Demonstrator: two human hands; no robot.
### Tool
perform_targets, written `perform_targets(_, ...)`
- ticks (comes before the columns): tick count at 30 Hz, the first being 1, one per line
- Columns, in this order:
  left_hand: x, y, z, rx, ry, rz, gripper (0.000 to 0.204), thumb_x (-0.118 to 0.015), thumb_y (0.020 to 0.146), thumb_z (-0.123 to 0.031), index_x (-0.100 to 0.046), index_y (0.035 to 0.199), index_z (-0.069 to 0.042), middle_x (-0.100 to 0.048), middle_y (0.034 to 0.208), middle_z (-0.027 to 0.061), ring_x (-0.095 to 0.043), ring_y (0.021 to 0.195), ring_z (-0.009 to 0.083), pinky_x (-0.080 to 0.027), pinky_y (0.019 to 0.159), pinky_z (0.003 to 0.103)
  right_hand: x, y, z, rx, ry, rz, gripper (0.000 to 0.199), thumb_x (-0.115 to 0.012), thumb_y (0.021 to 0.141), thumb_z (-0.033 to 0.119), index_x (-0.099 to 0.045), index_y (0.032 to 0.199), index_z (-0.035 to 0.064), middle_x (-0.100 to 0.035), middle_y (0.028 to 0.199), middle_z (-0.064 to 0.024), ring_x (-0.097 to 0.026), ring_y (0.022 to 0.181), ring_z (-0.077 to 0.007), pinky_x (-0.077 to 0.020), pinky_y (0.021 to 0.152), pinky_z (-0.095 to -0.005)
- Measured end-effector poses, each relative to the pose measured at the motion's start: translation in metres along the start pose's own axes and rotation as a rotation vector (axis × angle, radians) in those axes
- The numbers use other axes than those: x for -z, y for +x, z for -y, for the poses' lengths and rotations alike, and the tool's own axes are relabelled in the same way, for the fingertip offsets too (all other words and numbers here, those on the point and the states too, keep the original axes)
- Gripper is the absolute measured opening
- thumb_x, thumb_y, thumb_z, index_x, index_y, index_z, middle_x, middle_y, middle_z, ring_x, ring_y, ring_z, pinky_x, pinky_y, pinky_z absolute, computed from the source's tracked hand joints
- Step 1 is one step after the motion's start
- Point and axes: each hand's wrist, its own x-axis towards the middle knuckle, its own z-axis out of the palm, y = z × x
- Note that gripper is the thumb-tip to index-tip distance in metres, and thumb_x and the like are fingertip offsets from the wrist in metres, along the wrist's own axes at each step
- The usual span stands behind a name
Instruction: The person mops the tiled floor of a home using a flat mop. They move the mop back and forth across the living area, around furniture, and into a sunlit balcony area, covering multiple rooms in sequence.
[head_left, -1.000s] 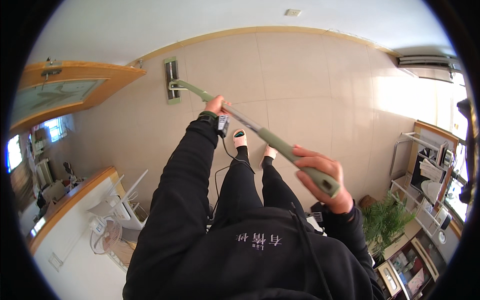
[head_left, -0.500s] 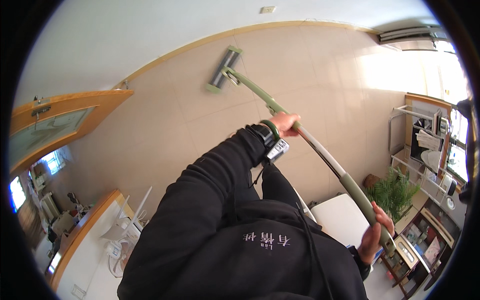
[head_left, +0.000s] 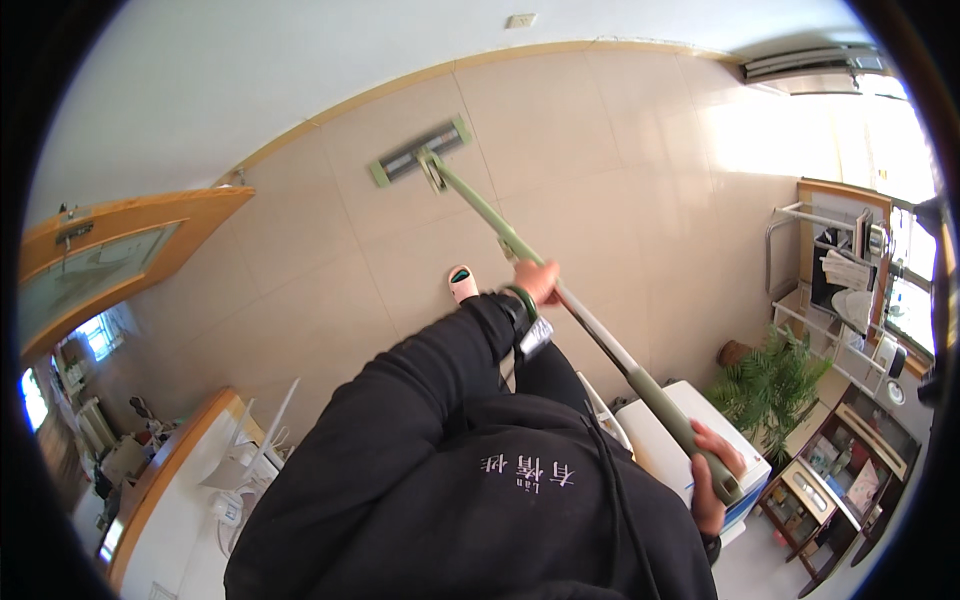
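both left hand (head_left: 537, 281) and right hand (head_left: 706, 494) curled round mop handle (head_left: 600, 335); mop head (head_left: 404, 160) turned since earlier.

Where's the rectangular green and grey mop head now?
In the head view, the mop head is upper left of centre, right of the brown wooden door and beyond the left hand.

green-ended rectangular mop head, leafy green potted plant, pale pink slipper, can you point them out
Green-ended rectangular mop head (head_left: 408, 157): head view, on its grey middle strip.
Leafy green potted plant (head_left: 775, 388): head view, on its fronds.
Pale pink slipper (head_left: 463, 289): head view, on its pink upper.
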Motion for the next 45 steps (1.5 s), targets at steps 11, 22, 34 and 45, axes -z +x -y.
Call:
perform_targets(11,0.048,-0.028,-0.046,-0.009,-0.349,-0.011,0.021,-0.057,0.084,-0.017,-0.052,0.077,0.003,-0.056,0.063,0.0120,-0.058,0.048,0.0230,-0.051,0.044,0.037,-0.009,0.062,0.020,0.316,0.313,0.196,0.029,-0.067,0.085,0.025,-0.061,0.094,-0.0023,-0.066,0.106,-0.0256,-0.065,0.102,-0.0365,-0.0503,0.091,-0.0429)
perform_targets(22,0.087,0.054,-0.021,-0.055,-0.207,-0.119,0.029,-0.049,0.087,-0.026,-0.052,0.081,0.002,-0.060,0.065,0.0175,-0.061,0.052,0.0266,-0.051,0.043,0.038,-0.031,0.128,0.026,0.564,-0.129,0.510,0.024,-0.070,0.075,0.008,-0.067,0.098,0.0012,-0.070,0.109,-0.0206,-0.070,0.091,-0.0297,-0.0527,0.082,-0.0365)
perform_targets(34,-0.052,-0.017,-0.052,-0.171,-1.075,-0.009,0.011,-0.052,0.089,-0.008,-0.049,0.085,0.002,-0.058,0.082,0.0143,-0.066,0.077,0.0245,-0.056,0.062,0.035,0.065,0.247,-0.018,0.526,0.383,0.608,0.037,-0.067,0.086,0.033,-0.057,0.100,0.0004,-0.062,0.109,-0.0223,-0.058,0.112,-0.0363,-0.0417,0.102,-0.0511)
perform_targets(45,0.305,-0.020,0.053,-0.350,-1.133,-0.365,0.019,-0.047,0.090,-0.018,-0.050,0.083,-0.001,-0.055,0.074,0.0122,-0.051,0.057,0.0188,-0.052,0.057,0.036,-0.225,0.191,0.107,0.698,0.285,1.382,0.022,-0.058,0.083,-0.006,-0.063,0.104,-0.0011,-0.062,0.121,-0.0194,-0.056,0.123,-0.0360,-0.0428,0.103,-0.0419)
